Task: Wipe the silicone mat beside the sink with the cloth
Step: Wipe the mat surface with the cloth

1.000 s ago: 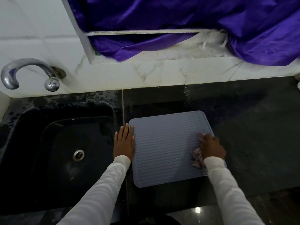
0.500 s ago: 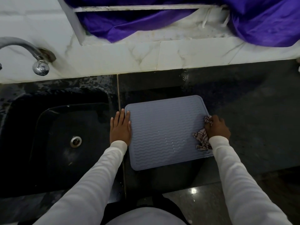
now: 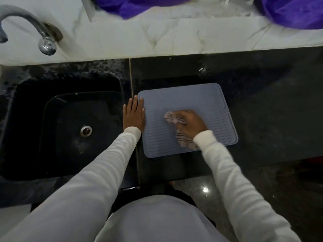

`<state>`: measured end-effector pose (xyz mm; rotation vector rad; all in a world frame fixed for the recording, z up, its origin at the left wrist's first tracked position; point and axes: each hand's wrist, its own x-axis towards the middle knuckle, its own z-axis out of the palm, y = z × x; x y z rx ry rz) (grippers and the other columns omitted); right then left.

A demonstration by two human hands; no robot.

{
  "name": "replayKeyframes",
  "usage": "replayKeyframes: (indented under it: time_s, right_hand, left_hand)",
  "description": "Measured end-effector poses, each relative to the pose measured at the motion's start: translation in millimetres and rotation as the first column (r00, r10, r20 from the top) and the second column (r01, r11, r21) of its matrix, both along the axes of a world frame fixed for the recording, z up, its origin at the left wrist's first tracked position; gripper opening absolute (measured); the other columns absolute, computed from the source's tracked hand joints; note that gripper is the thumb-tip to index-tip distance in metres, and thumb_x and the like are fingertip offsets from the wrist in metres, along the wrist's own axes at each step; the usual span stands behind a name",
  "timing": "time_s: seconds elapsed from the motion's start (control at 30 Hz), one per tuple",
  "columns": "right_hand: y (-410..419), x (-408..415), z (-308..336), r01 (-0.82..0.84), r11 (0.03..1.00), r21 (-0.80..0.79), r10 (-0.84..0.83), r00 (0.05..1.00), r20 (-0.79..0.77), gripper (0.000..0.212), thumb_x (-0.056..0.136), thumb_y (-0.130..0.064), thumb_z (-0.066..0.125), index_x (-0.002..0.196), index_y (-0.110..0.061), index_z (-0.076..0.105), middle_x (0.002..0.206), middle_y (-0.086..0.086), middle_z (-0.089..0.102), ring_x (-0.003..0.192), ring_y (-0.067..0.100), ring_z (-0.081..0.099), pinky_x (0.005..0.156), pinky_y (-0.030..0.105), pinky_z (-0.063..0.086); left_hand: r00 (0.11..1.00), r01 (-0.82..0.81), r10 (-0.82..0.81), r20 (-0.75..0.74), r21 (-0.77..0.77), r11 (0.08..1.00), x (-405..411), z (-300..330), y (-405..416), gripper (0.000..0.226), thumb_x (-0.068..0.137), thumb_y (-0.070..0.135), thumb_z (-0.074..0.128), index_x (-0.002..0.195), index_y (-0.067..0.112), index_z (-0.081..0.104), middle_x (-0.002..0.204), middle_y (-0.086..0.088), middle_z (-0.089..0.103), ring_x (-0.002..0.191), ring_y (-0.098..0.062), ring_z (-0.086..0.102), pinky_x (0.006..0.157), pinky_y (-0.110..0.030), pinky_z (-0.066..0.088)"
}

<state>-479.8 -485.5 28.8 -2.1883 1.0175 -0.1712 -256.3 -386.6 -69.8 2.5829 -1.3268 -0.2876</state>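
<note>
- R hand w/ fingers curled, clamped on striped cloth, mid silicone mat; blurred.
- L hand flat, fingers straight & together, pressing mat's left edge.
- Grey mat lies on dark counter, just right of black sink.
- Far left: chrome tap on marble wall.

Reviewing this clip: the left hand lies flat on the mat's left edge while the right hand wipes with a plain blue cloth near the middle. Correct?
Not quite. The head view shows the cloth is pale with dark stripes, not plain blue. The rest holds: left hand flat on the mat edge, right hand wiping near the middle.
</note>
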Motion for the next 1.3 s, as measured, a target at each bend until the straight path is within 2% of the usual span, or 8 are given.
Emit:
replayKeyframes:
  time_s: [0.1, 0.2, 0.4, 0.5, 0.7, 0.97, 1.13, 1.3]
  right_hand:
    - [47, 41, -30, -0.015, 0.991, -0.130, 0.024, 0.998, 0.065, 0.044, 0.086, -0.017, 0.061, 0.130, -0.019, 0.057, 0.118, 0.013, 0.056, 0.105, 0.032, 0.057, 0.093, 0.036, 0.045]
    - [70, 63, -55, 0.058, 0.964, -0.259, -0.066, 0.998, -0.022, 0.048, 0.087, -0.018, 0.059, 0.134, -0.020, 0.052, 0.114, 0.016, 0.053, 0.092, 0.035, 0.058, 0.080, 0.043, 0.052]
    - [69, 64, -71, 0.013, 0.879, -0.476, -0.076, 0.991, -0.113, 0.056, 0.082, -0.016, 0.068, 0.136, -0.019, 0.051, 0.111, 0.015, 0.056, 0.081, 0.033, 0.056, 0.063, 0.040, 0.052]
    - [66, 64, -72, -0.047, 0.874, -0.483, 0.003, 0.996, -0.090, 0.060, 0.080, -0.011, 0.067, 0.137, -0.016, 0.050, 0.111, 0.015, 0.058, 0.082, 0.034, 0.058, 0.066, 0.042, 0.054]
    - [70, 75, -66, -0.049, 0.926, -0.375, 0.066, 0.997, 0.033, 0.050, 0.089, -0.021, 0.038, 0.137, -0.015, 0.049, 0.109, 0.017, 0.057, 0.084, 0.035, 0.060, 0.073, 0.042, 0.055]
    - [72, 81, -66, -0.081, 0.881, -0.466, 0.032, 0.993, -0.112, 0.040, 0.088, -0.021, 0.057, 0.128, -0.023, 0.058, 0.102, 0.013, 0.058, 0.078, 0.031, 0.060, 0.054, 0.036, 0.050]
    - [65, 69, -55, -0.148, 0.861, -0.486, -0.006, 0.954, -0.301, 0.054, 0.079, -0.014, 0.070, 0.130, -0.019, 0.054, 0.104, 0.017, 0.058, 0.062, 0.032, 0.062, 0.045, 0.037, 0.050]
    - [23, 37, -46, 0.042, 0.910, -0.413, -0.168, 0.948, -0.272, 0.042, 0.076, -0.008, 0.069, 0.117, -0.013, 0.060, 0.098, 0.023, 0.057, 0.050, 0.038, 0.059, 0.044, 0.044, 0.049]
  left_hand:
    - [1.000, 0.002, -0.002, -0.005, -0.009, 1.000, 0, 0, 0, 0.052, 0.105, 0.035, 0.018, 0.155, 0.026, 0.011, 0.163, 0.001, 0.007, 0.150, -0.022, 0.005, 0.121, -0.044, 0.001]
    - [1.000, 0.001, -0.001, 0.007, -0.008, 1.000, 1, 0, 0, 0.052, 0.104, 0.034, 0.017, 0.155, 0.025, 0.011, 0.163, 0.000, 0.008, 0.150, -0.023, 0.006, 0.121, -0.045, 0.002]
    - [1.000, 0.005, -0.005, 0.026, -0.015, 1.000, 0, -1, 0, 0.052, 0.104, 0.035, 0.016, 0.155, 0.025, 0.010, 0.163, 0.000, 0.009, 0.150, -0.023, 0.006, 0.121, -0.045, 0.003]
    - [1.000, 0.003, -0.003, 0.027, -0.009, 1.000, 0, -2, 0, 0.052, 0.104, 0.035, 0.016, 0.155, 0.025, 0.009, 0.163, 0.001, 0.007, 0.150, -0.022, 0.005, 0.121, -0.044, 0.001]
    - [1.000, 0.007, -0.007, 0.022, -0.002, 1.000, -1, -1, -1, 0.053, 0.104, 0.031, 0.016, 0.156, 0.024, 0.007, 0.164, 0.001, 0.004, 0.150, -0.022, 0.001, 0.121, -0.045, 0.000]
    - [0.999, 0.020, -0.020, 0.029, 0.004, 1.000, 1, -1, 0, 0.053, 0.104, 0.031, 0.015, 0.155, 0.024, 0.008, 0.164, -0.001, 0.005, 0.150, -0.023, 0.003, 0.121, -0.046, 0.004]
    - [1.000, -0.003, 0.003, 0.003, -0.005, 1.000, 0, 0, -1, 0.052, 0.104, 0.033, 0.016, 0.155, 0.025, 0.011, 0.163, 0.000, 0.010, 0.150, -0.022, 0.006, 0.122, -0.045, 0.003]
    - [1.000, -0.020, 0.020, -0.009, -0.021, 1.000, -2, 0, -1, 0.051, 0.105, 0.035, 0.015, 0.155, 0.027, 0.012, 0.163, 0.002, 0.010, 0.150, -0.020, 0.005, 0.122, -0.043, 0.002]
